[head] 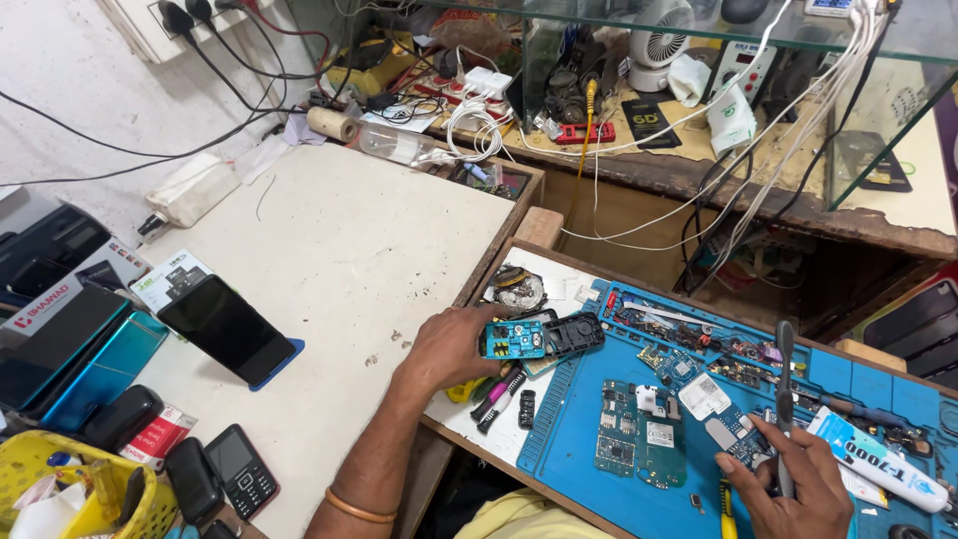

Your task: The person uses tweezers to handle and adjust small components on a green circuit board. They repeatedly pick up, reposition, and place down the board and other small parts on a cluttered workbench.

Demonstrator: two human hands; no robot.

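While both hands work over the blue mat (579,439), the items stand as follows.

Left hand (449,344): at the mat's left edge, fingers clenched around an opened handset shell (544,336), a teal inner frame joined to a black half, held just above the tabletop (349,260). An orange bangle (357,509) sits on the forearm.

Right hand (793,479): near right, fingers grasping a slim grey tool (784,384) held upright, its lower end hidden in the hand. The fingertips rest on a small circuit board (738,434) lying on the mat.

On the mat: two green circuit boards (639,434) side by side between the hands; a white glue tube (878,461) just right of the right hand; loose small parts and screwdrivers toward the far edge.

Near the left hand: coloured pens or drivers (497,391) lying just below it; a round metal part (519,289) just beyond it.

Left tabletop, white: a black smartphone (228,327) leaning on a blue stand; a stack of dark phones and boxes (60,319) at far left; a black keypad phone (241,469) near the front; a yellow basket (150,504) at the near left corner.

Far side: a white plastic bottle (190,190), a roll of tape (331,124), coiled white cables (474,125), a small white fan (659,45) behind glass.
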